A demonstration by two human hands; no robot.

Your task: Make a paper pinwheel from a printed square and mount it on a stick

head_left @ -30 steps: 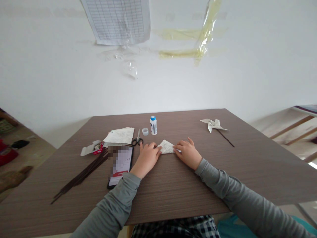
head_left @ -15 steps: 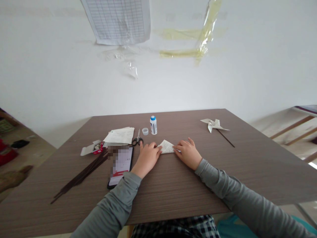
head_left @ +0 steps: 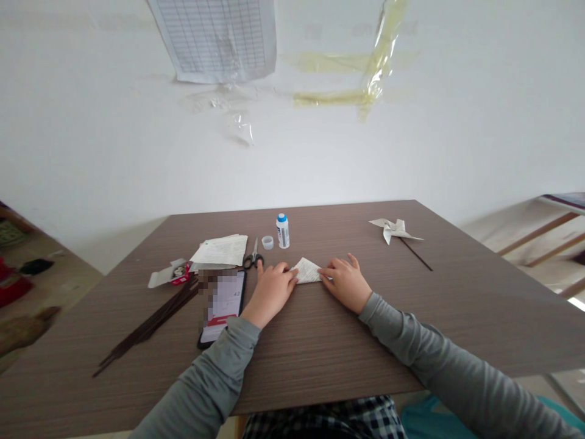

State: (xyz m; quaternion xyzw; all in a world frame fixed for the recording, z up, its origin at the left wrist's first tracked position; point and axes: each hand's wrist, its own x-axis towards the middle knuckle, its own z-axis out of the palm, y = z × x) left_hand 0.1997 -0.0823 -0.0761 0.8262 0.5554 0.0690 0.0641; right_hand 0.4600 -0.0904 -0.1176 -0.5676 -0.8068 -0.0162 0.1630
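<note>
A small sheet of printed paper (head_left: 307, 271), folded into a triangle, lies on the table with its point away from me. The fingertips of my left hand (head_left: 273, 291) pinch its left corner. On the opposite corner, my right hand (head_left: 348, 283) has its thumb and fingers closed, the index finger partly over the edge. Both hands hide the paper's ends. Beyond it stand a white glue bottle (head_left: 283, 231) with a blue cap and a clear plastic ring or small cup (head_left: 267, 242). Black-handled scissors (head_left: 253, 258) lie just past my left hand.
Left of my arm are a phone (head_left: 223, 308), dark thin sticks (head_left: 146, 323), a stack of printed paper sheets (head_left: 220, 250) and an opened small box (head_left: 180, 272). A paper pinwheel (head_left: 395, 230) on a stick lies at the right. The wall (head_left: 292, 164) borders the table's far edge.
</note>
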